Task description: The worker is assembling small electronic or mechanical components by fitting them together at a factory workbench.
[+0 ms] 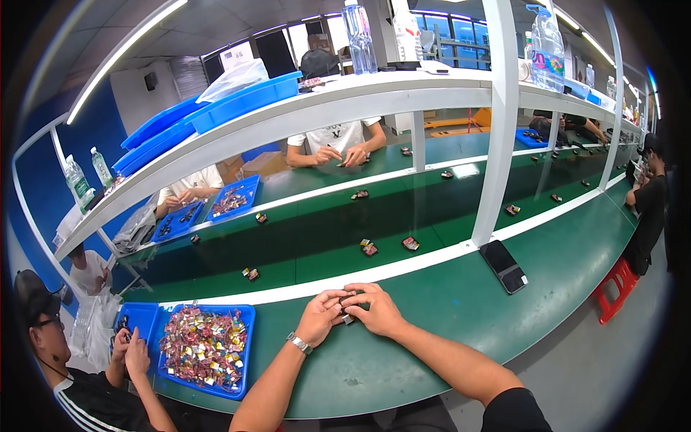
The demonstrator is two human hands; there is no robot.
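Right at the near edge of the green tabletop (446, 302), the left hand (319, 317) and the right hand (376, 308) meet over a small dark part (348, 298). Both grips are pressed together on it: the fingers of each hand curl in and pinch the part from either side, so most of it is hidden and its shape cannot be told. A silver wristwatch (299, 343) sits on the left wrist.

Just left of the hands stands a blue tray (243, 360) heaped with small red, silver and yellow pieces (203, 344); nothing lies between it and the left forearm. Beside it is a smaller blue tray (144, 317), over which a neighbouring person's hands (129, 353) work. To the right, well apart from the hands, a dark phone (503, 266) lies flat on the tabletop near a white upright post (497, 122).

Beyond a white strip (302, 291) runs a darker green belt (324, 237) carrying scattered small pieces, one (250, 273) to the left, two more (369, 248) (411, 243) straight ahead. Across the belt, another person's hands (344, 155) work at the far side, with further blue trays (234, 198) there. A white shelf (324, 108) overhead carries blue bins (245, 97) and clear bottles (360, 36). A red stool (616, 284) stands on the floor to the right.
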